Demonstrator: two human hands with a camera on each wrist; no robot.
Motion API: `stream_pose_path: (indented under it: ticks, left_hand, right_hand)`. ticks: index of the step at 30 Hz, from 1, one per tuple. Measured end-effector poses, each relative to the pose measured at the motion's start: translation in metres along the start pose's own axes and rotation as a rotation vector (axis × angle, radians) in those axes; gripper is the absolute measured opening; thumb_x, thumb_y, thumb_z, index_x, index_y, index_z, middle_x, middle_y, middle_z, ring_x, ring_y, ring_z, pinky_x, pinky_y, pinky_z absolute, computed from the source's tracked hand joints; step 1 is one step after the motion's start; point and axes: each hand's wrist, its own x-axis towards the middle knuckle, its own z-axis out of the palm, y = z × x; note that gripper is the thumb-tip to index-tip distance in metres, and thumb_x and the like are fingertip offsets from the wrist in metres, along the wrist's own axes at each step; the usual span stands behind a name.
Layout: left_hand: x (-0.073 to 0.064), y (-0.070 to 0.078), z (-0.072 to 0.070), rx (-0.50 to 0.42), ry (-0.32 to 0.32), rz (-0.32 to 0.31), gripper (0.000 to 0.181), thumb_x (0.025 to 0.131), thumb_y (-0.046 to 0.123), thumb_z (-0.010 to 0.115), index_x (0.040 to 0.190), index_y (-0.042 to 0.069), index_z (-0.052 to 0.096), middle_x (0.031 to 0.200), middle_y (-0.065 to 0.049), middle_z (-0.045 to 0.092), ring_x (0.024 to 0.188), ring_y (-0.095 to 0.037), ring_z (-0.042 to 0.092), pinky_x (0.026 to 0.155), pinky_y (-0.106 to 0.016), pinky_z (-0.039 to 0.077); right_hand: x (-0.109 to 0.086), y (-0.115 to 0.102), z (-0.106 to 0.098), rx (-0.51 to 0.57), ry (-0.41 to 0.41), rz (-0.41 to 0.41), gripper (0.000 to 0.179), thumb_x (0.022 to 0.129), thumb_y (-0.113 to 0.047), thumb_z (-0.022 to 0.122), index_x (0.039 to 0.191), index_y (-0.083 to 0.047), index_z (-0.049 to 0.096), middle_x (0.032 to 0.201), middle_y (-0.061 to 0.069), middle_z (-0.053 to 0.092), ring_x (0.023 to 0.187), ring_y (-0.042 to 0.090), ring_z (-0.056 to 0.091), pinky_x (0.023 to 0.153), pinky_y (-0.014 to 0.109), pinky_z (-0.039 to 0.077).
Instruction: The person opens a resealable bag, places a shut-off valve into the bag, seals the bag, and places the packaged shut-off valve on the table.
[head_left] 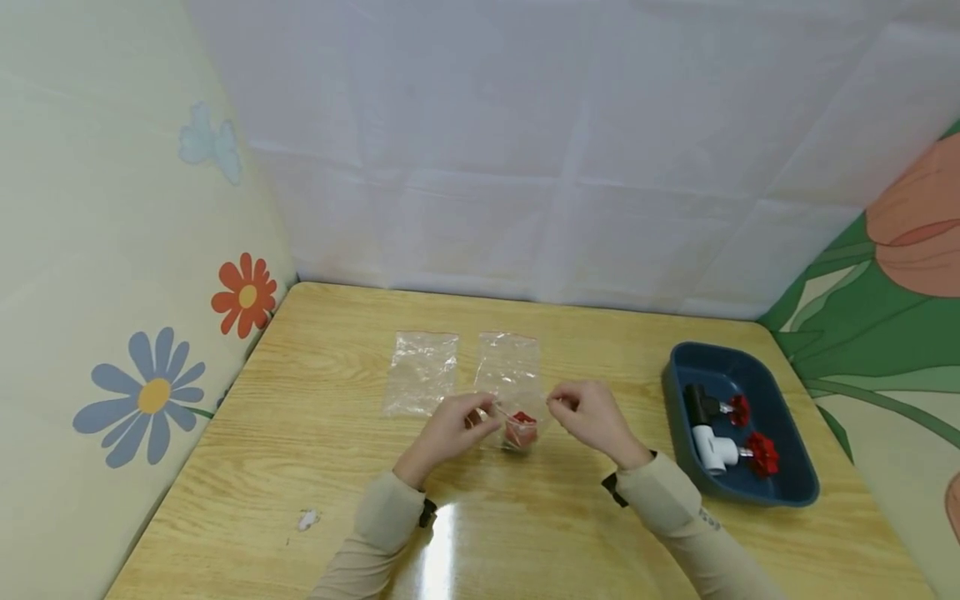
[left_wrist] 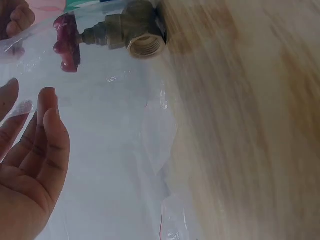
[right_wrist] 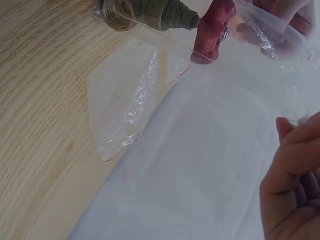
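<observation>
A clear zip-top plastic bag (head_left: 538,427) is stretched between both hands over the table. Inside its lower part stands a brass valve (left_wrist: 145,27) with a red handwheel (right_wrist: 214,32), its threaded port showing in both wrist views. My left hand (head_left: 456,429) pinches one side of the bag's top between thumb and fingers. On the opposite side, my right hand (head_left: 595,417) pinches the other top corner. In the wrist views, the left hand (left_wrist: 37,160) and right hand (right_wrist: 295,175) appear beside the see-through film.
Two flat clear bags, a left one (head_left: 423,372) and a right one (head_left: 510,357), lie behind the hands. At right, a dark blue tub (head_left: 795,467) holds a black valve (head_left: 701,406) and a white valve (head_left: 716,452), both with red handwheels. A wall stands behind the table (head_left: 300,467).
</observation>
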Motion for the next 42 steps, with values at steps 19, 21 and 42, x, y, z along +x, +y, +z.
stream_pose_path:
  ticks: [19,21,42]
  left_hand:
    - [0.004,-0.001,0.008,0.052,0.105,0.008,0.006,0.085,0.003,0.060,0.080,0.002,0.063,0.068,-0.008,0.062,0.059,-0.009,0.053,0.055,-0.018,0.047]
    - [0.004,-0.001,0.008,0.052,0.107,0.003,0.006,0.085,0.003,0.060,0.081,0.001,0.063,0.068,-0.008,0.062,0.059,-0.009,0.053,0.055,-0.018,0.047]
    - [0.005,0.001,0.009,0.080,0.122,0.006,0.005,0.084,0.003,0.061,0.081,0.003,0.065,0.067,-0.007,0.062,0.056,-0.006,0.049,0.051,-0.018,0.044]
  right_hand:
    - [-0.011,0.017,0.004,0.255,0.032,0.126,0.019,0.086,0.003,0.054,0.103,0.005,0.063,0.085,0.015,0.062,0.074,0.028,0.058,0.058,0.028,0.049]
    - [-0.013,0.028,0.010,0.278,-0.007,0.110,0.030,0.082,0.005,0.058,0.111,0.003,0.060,0.102,0.017,0.060,0.089,0.030,0.056,0.067,0.031,0.050]
    - [-0.016,0.030,0.037,0.334,0.083,0.117,0.009,0.079,-0.008,0.069,0.087,-0.003,0.068,0.095,0.012,0.065,0.083,0.015,0.058,0.063,0.026,0.050]
